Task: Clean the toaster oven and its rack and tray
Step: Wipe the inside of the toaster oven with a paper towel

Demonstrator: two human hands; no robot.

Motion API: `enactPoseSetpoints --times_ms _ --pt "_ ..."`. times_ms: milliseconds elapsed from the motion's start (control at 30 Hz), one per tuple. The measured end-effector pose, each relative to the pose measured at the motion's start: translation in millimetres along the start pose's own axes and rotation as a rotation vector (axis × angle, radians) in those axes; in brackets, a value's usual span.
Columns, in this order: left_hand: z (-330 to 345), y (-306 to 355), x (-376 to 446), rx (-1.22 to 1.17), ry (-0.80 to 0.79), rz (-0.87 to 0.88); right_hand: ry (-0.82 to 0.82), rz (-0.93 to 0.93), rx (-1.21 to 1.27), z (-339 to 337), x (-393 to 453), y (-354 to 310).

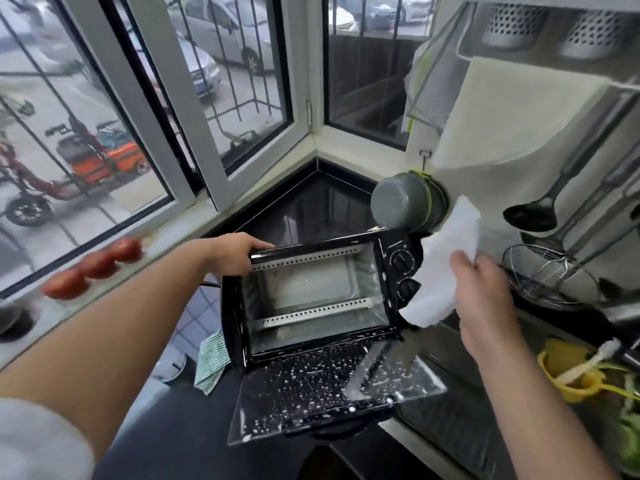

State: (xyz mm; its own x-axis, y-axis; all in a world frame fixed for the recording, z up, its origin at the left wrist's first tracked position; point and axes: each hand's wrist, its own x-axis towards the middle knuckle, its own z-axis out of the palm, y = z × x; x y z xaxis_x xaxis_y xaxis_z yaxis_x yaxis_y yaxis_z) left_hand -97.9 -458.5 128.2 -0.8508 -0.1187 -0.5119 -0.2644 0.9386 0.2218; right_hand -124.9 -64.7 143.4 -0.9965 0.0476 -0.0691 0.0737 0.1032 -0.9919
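Glass speckled with white droplets makes up the oven door [332,393], which hangs fully open and flat at about 6 o'clock, nearest the camera, jutting over the edge of the dark counter [173,427]. Behind it the black toaster oven [311,296] stands at the centre, its cavity bare, with two perforated metal strips across the back wall and two knobs [401,261] on its panel at 3 o'clock of the opening. A green checked cloth [209,362] lies beside the oven's lower corner at 8 o'clock.

At 3 o'clock the right hand [485,299] is closed around a white cloth [446,265], bunched in the fingers and raised just beside the knob panel; whether it touches the oven cannot be told. At 10 o'clock of the oven the left hand [235,251] clasps the top left corner, fingers curled over the upper edge.

Farther off, three tomatoes [93,266] sit in a row on the sill at 9 o'clock, a grey pot [401,202] hangs at 1 o'clock, and ladles [533,216] hang at 3 o'clock.
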Motion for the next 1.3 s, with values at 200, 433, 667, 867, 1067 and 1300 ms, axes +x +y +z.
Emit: enactPoseSetpoints --times_ms 200,433,667,867,1067,1300 --pt "-2.3 -11.0 -1.9 -0.14 -0.016 0.069 -0.329 -0.049 -0.251 16.8 -10.9 0.8" --pt "0.2 -15.8 1.2 -0.266 0.129 0.041 -0.59 -0.048 -0.526 30.4 -22.7 -7.4" --pt "24.1 -33.9 7.4 -0.274 0.176 -0.051 -0.101 -0.301 -0.534 60.1 -1.6 3.0" --pt "23.7 -39.1 5.5 -0.232 0.188 0.001 -0.311 -0.324 -0.845 102.9 66.7 -7.4" --pt "12.7 -21.1 0.6 -0.162 0.234 0.084 -0.694 -0.722 -1.404 138.8 86.4 -43.1" --pt "11.3 -9.6 -3.9 -0.179 0.286 0.033 -0.614 -0.922 -1.199 102.8 54.0 -49.0"
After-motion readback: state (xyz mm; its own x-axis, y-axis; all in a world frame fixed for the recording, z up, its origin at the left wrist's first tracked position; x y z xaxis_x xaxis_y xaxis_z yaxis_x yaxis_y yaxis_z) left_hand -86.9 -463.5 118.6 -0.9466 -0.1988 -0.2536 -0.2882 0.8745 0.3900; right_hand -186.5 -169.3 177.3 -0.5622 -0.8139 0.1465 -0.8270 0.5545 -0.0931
